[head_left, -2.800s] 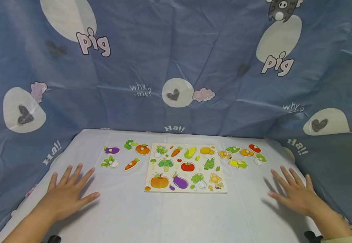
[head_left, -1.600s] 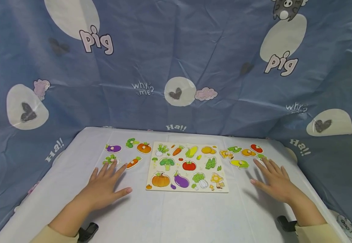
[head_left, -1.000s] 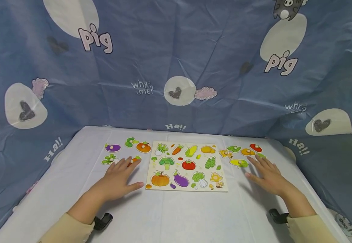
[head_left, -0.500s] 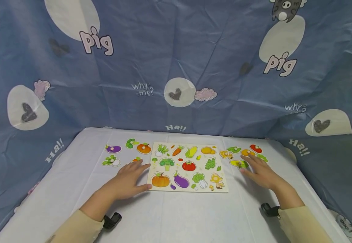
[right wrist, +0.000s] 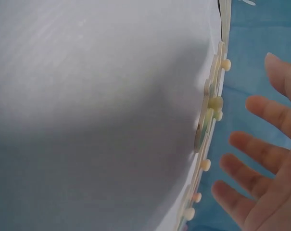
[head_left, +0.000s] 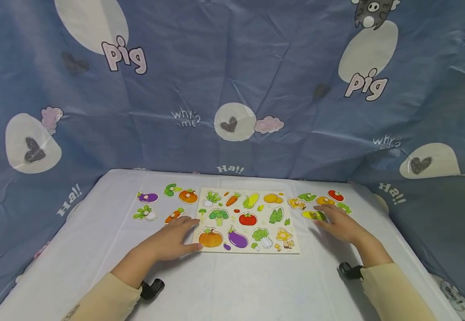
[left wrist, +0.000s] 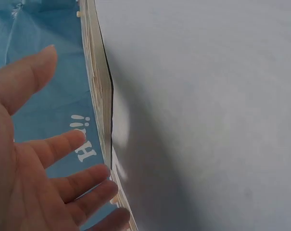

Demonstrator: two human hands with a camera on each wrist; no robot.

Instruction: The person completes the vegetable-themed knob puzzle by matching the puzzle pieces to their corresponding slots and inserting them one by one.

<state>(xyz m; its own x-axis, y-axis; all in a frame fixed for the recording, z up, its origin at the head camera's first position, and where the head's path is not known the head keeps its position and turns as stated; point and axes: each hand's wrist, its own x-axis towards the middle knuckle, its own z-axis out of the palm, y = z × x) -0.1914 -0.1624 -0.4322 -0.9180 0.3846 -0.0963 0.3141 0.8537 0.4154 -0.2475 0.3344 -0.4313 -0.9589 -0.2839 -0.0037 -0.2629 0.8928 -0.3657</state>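
A vegetable puzzle board (head_left: 232, 225) with printed pictures lies mid-table. My left hand (head_left: 170, 240) is at its left edge, fingertips and thumb overlapping the rim in the head view. In the left wrist view, the spread fingers of that hand (left wrist: 54, 185) appear near the board's side (left wrist: 104, 96) and grip nothing. A carrot piece (head_left: 173, 216) lies just beyond it. My right hand (head_left: 342, 225) hovers with relaxed fingers over the corn piece (head_left: 308, 215), partly hiding it. The right wrist view has its fingers (right wrist: 253, 144) apart from the knobbed pieces (right wrist: 203, 125).
Eggplant (head_left: 148, 197), broccoli (head_left: 171, 190), pumpkin (head_left: 188, 196) and turnip (head_left: 146, 213) pieces lie left of the board. Right of it are mushroom (head_left: 295, 203), tomato (head_left: 335, 195), potato (head_left: 324, 201) and green vegetable pieces (head_left: 307, 197). A blue printed cloth (head_left: 200, 151) hangs behind the white-covered table (head_left: 248, 285).
Both hands have moved inward from the table's sides, the left one to the board's left edge, the right one over the corn piece. Board and pieces stay where they were.
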